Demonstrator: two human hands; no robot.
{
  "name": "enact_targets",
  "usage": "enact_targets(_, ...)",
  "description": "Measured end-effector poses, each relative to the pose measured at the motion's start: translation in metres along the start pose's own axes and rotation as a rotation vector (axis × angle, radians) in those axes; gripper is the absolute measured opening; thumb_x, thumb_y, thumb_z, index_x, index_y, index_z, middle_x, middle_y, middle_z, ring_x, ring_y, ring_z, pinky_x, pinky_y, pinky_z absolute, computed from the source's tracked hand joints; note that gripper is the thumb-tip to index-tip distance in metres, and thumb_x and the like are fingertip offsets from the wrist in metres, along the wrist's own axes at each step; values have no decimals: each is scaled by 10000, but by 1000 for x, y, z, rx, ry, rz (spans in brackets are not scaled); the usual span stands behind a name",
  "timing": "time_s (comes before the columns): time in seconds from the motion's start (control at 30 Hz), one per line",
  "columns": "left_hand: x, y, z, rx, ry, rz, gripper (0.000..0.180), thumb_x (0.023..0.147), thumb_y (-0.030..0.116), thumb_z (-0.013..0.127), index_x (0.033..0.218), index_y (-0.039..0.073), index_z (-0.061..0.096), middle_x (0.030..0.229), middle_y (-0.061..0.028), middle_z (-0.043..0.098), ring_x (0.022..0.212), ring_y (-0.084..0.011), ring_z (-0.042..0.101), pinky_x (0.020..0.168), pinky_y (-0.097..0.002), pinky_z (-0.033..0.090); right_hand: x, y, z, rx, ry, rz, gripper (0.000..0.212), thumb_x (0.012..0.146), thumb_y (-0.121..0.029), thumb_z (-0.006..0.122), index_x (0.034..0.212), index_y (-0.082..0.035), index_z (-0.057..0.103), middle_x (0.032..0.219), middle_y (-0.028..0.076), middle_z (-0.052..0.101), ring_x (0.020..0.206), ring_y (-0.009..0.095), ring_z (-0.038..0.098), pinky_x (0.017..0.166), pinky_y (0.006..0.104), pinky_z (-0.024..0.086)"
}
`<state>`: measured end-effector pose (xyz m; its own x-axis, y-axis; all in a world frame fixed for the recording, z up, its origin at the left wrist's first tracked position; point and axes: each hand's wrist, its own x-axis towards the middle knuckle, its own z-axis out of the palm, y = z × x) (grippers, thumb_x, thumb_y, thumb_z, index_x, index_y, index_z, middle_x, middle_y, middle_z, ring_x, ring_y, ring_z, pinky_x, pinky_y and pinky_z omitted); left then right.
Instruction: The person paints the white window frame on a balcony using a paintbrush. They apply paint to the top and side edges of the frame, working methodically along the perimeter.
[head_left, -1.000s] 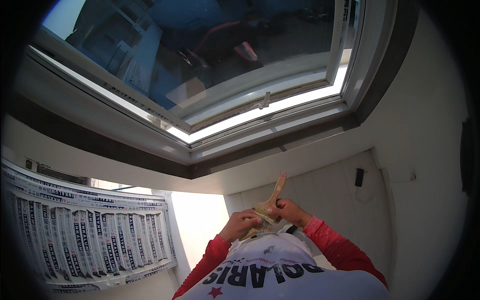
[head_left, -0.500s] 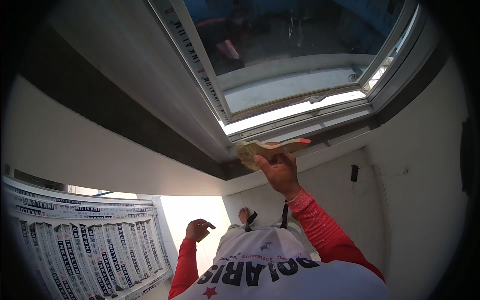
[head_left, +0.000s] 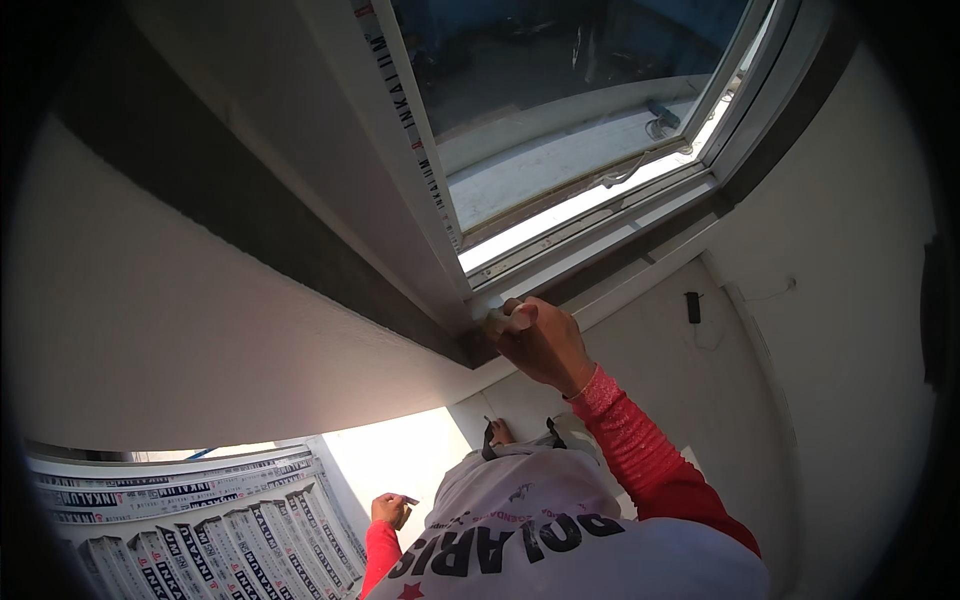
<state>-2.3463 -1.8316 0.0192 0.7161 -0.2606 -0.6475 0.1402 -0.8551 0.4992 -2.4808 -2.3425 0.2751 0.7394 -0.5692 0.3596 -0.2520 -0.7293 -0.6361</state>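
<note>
My right hand (head_left: 545,345) is closed around a paintbrush (head_left: 497,318), its pale bristles at the lower left corner of the window frame (head_left: 484,300). The fingers cover most of the brush, and its handle is hidden. Below the hand runs the dark strip (head_left: 620,263) along the sill. Lower down, at my left side, my left hand (head_left: 388,510) is closed on a small dark flat piece (head_left: 409,500) whose kind I cannot make out.
A glass window panel (head_left: 560,110) fills the upper middle. White wall (head_left: 200,300) curves along the left. Frame pieces wrapped in printed film (head_left: 230,545) stand at the lower left. A small black object with a thin cord (head_left: 693,307) lies to the right. My bare foot (head_left: 499,432) is below.
My right hand has turned and moved slightly left, bringing the brush into the frame's corner. My left hand has dropped lower. The view has tilted.
</note>
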Motion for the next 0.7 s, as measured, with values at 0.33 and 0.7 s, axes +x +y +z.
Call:
enact_targets(0.33,38,79,11,107,-29,160,203,828,200,662,833,21,757,750,-91,724,703,-174,664,698,-326,545,14,74,-6,136,159,267,207,856,-227,669,932,-34,663,811,130,668,702,285,641,655,391,509)
enact_targets(0.7,31,100,55,176,-136,72,265,820,237,674,886,5,783,796,-126,747,710,-199,689,685,-350,559,25,58,-52,320,-39,213,279,850,-196,706,1067,-25,674,860,125,697,792,235,695,722,359,544)
